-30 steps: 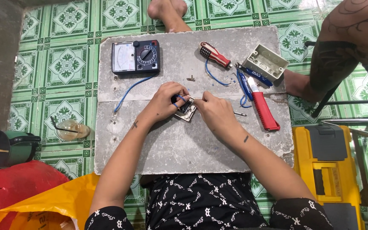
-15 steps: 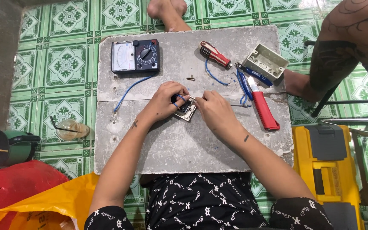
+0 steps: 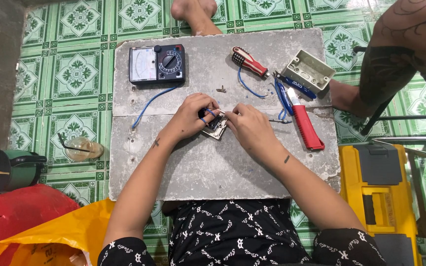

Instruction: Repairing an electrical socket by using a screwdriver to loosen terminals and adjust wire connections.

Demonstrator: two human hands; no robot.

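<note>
Mid-slab, the left hand point(image 3: 192, 117) and right hand point(image 3: 250, 129) both pinched a small switch point(image 3: 216, 126), blue wire point(image 3: 206, 114) looped over the left fingers. Far right, the open beige box point(image 3: 307, 71) looked empty.

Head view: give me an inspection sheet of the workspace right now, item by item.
Surface: grey stone slab lying on green patterned floor tiles.
Job's things: small switch module, held between both hands, with a short blue wire at it.
Clutter: analog multimeter, red-handled screwdriver, red-handled knife, blue-handled pliers, pale junction box, small screw.
Hands: left hand and right hand both grip the module.
Cables: loose blue wire left of the hands; another by the screwdriver.
Surroundings: yellow toolbox, plastic cup, red and yellow bags, another person's arm.
</note>
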